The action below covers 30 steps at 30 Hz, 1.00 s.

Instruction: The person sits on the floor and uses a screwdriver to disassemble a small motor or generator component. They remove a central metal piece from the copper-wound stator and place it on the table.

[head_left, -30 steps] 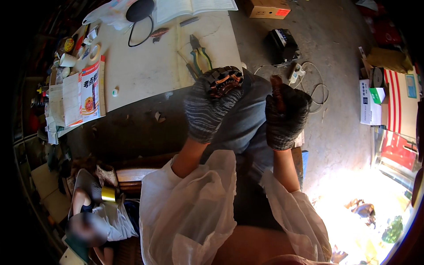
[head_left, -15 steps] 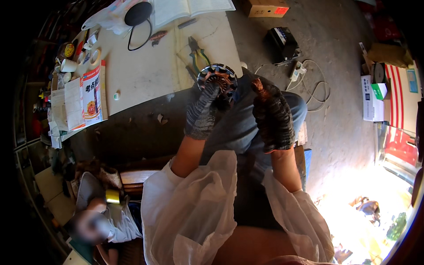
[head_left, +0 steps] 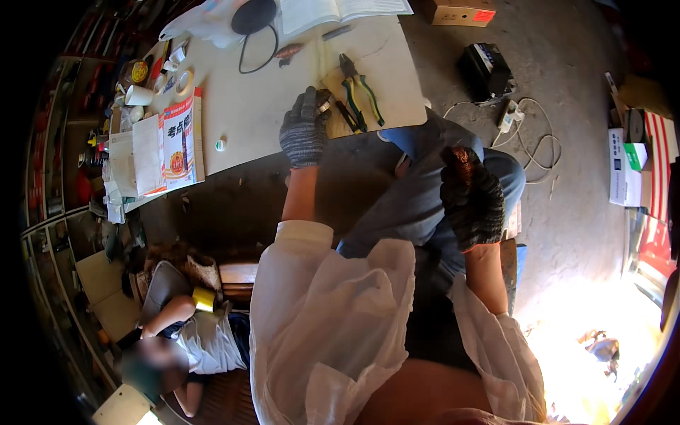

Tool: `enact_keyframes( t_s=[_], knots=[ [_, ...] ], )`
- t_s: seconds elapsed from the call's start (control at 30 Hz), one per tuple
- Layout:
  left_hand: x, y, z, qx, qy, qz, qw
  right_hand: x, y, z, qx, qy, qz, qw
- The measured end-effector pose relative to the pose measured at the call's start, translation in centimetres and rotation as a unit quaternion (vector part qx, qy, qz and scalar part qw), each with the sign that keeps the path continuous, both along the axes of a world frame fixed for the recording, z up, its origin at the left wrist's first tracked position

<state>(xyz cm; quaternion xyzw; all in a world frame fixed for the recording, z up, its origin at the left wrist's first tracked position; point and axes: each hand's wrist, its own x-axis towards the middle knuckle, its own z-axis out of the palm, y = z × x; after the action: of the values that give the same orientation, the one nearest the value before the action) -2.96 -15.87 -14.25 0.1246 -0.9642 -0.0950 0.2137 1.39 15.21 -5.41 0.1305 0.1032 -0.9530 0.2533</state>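
Pliers (head_left: 360, 91) with green handles lie on the white counter (head_left: 269, 106), toward its near right corner, at about 1 o'clock from the left hand (head_left: 304, 127) and just beside it. That hand, in a dark knit glove, reaches forward over the counter's front edge with the forearm stretched straight out from a loose white sleeve (head_left: 333, 312); its fingers (head_left: 309, 101) are curled down onto the surface, with a small pale object (head_left: 324, 107) showing at their tips, though whether they actually grip it cannot be told. A second dark-handled tool (head_left: 347, 117) lies between the fingers and the pliers, at 2 o'clock from the hand. The right hand (head_left: 471, 198), gloved the same way, is held lower and nearer the body, above the knee in blue jeans, at about 4 o'clock from the left hand and well apart from it; the wrist is bent so the back of the glove faces up, and its fingers are closed into a fist around a small reddish-brown object (head_left: 459, 157) that pokes out at the top. Farther along the counter, at 10 o'clock from the left hand, rest a red-and-white booklet (head_left: 178, 142) and a roll of tape (head_left: 184, 81), and at 12 o'clock a black cable (head_left: 255, 53) loops near an open book (head_left: 340, 10). On the concrete floor, at 2 o'clock from the right hand, a white power strip (head_left: 511, 113) trails its cord.
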Motion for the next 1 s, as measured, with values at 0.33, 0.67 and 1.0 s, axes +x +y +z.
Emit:
enact_keyframes(
  t_s=[0.33, 0.67, 1.0],
  knots=[
    [-0.3, -0.4, -1.4, 0.024, 0.029, -0.063, 0.997, -0.7, -0.5, 0.2, 0.141, 0.035, -0.025, 0.989],
    [0.0, -0.3, 2.9, 0.01, 0.018, -0.074, 0.997, -0.9, -0.7, 0.9, 0.271, 0.128, -0.084, 0.95],
    [0.8, 3.3, 5.2, 0.185, 0.126, -0.109, 0.969, -0.8, -0.8, 1.0, 0.284, 0.15, -0.046, 0.946]
  ],
)
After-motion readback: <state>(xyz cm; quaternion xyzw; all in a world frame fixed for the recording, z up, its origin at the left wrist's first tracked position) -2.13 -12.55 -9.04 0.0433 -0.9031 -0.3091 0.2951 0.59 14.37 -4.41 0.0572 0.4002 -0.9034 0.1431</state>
